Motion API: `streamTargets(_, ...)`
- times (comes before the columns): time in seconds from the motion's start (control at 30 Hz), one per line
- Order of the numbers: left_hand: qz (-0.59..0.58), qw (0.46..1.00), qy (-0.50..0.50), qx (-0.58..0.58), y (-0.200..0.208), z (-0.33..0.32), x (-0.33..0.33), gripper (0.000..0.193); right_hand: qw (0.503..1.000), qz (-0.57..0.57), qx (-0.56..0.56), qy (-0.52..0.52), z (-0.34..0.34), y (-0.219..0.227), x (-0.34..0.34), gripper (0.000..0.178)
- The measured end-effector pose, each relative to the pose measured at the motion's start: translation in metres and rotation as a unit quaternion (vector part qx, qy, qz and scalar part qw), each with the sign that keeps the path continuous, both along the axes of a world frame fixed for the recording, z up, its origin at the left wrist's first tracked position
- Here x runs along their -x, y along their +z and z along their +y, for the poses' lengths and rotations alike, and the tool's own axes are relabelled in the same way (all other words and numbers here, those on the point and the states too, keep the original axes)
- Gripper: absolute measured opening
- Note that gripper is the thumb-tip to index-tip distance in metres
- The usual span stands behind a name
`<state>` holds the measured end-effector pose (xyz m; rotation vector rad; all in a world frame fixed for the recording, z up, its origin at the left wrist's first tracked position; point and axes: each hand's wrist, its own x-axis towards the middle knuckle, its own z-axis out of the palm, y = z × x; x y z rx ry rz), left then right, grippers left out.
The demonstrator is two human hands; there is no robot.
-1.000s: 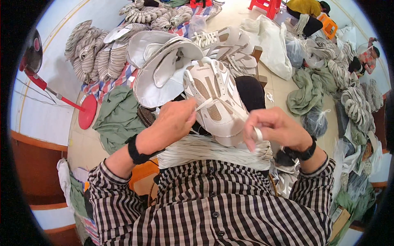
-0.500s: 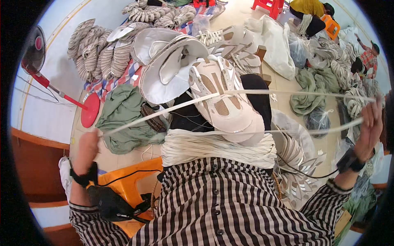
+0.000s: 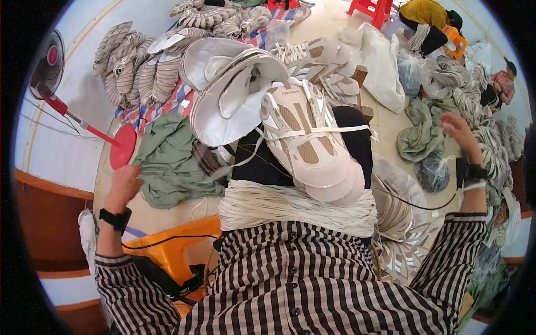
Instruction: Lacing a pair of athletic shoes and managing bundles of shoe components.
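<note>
Stacked beige shoe uppers (image 3: 322, 163) with tan mesh and white trim lie across my lap. A flat white shoelace (image 3: 321, 130) crosses the top one; its left end trails loosely and its right end lies near my knee. My left hand (image 3: 125, 187) is apart from the lace, beside green cloth; its fingers are blurred. Far out to the right, my right hand (image 3: 460, 133) is raised with fingers apart and nothing visible in them. A thick bundle of white laces (image 3: 296, 207) rests against my waist.
Stacked white-lined uppers (image 3: 223, 120) stand left of my lap. Green cloth (image 3: 167, 162) and a red-based fan (image 3: 121, 148) are at left. An orange stool (image 3: 162, 240) is by my left side. White sacks (image 3: 374, 67), bagged uppers and two other people fill the right.
The lace was stretched wide between both hands; now it has left them and lies slack over the upper. My right hand has moved inward and opened.
</note>
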<state>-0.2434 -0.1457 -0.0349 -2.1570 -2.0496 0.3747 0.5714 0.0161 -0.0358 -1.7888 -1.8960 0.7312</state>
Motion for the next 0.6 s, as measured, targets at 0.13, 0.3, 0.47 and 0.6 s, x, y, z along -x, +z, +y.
streamTargets(0.13, -0.293, 0.942, -0.158, -0.050, 0.042, 0.000, -0.156, 0.027, 0.988, -0.024, 0.138, -0.063, -0.028, -0.029, -0.064, 0.024)
streamTargets(0.3, -0.247, 0.870, -0.406, -0.131, 0.049, 0.035, -0.259, 0.036, 0.928, -0.345, -0.128, -0.055, -0.168, -0.098, -0.255, 0.023)
streamTargets(0.47, -0.121, 0.840, -0.509, -0.140, 0.001, 0.067, -0.288, 0.022, 0.910, 0.031, 0.191, -0.366, -0.343, -0.106, -0.290, 0.044)
streamTargets(0.6, -0.091, 0.853, -0.501, -0.114, -0.007, 0.056, -0.274, 0.014, 0.820, 0.118, 0.208, -0.519, -0.398, -0.099, -0.265, 0.027)
